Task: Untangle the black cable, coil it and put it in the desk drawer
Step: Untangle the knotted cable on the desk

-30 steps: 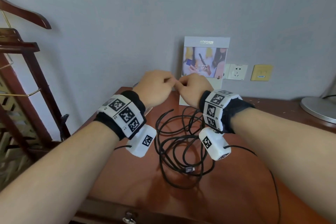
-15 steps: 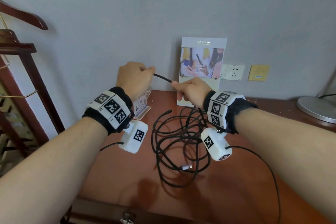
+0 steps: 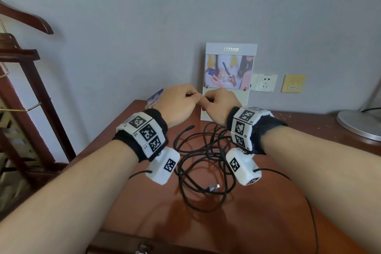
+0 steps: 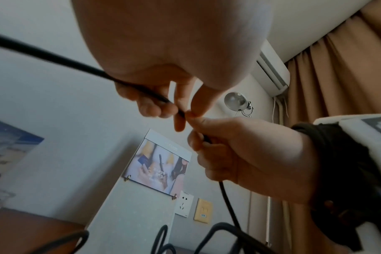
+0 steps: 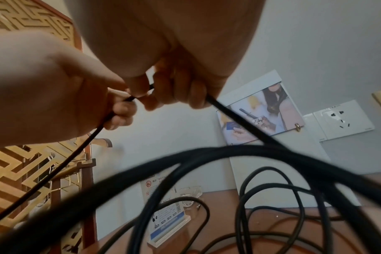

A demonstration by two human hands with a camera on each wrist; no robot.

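Observation:
The black cable (image 3: pixel 203 210) lies in a loose tangle on the brown desk (image 3: pixel 278 202), its metal plug (image 3: pixel 214 187) at the front of the pile. Both hands are raised above the tangle, almost touching. My left hand (image 3: pixel 192 97) pinches a strand between thumb and fingers, and the cable (image 4: pixel 54 58) runs out of its palm. Right beside it my right hand (image 3: pixel 208 100) grips the same strand, which drops as the cable (image 5: pixel 239 120) to the pile. The desk drawer (image 3: pixel 142 247) shows at the bottom edge, closed.
An upright sign stand (image 3: pixel 228 80) leans on the wall just behind the hands, with wall sockets (image 3: pixel 266 82) to its right. A small card holder (image 3: pixel 154 98) sits at the desk's back left. A lamp base (image 3: pixel 358 124) is far right; a wooden rack (image 3: pixel 31 93) stands left.
Half a second ago the hands were spread apart with a stretch of cable taut between them. Now the left hand has come back down beside the right, fingertips nearly meeting.

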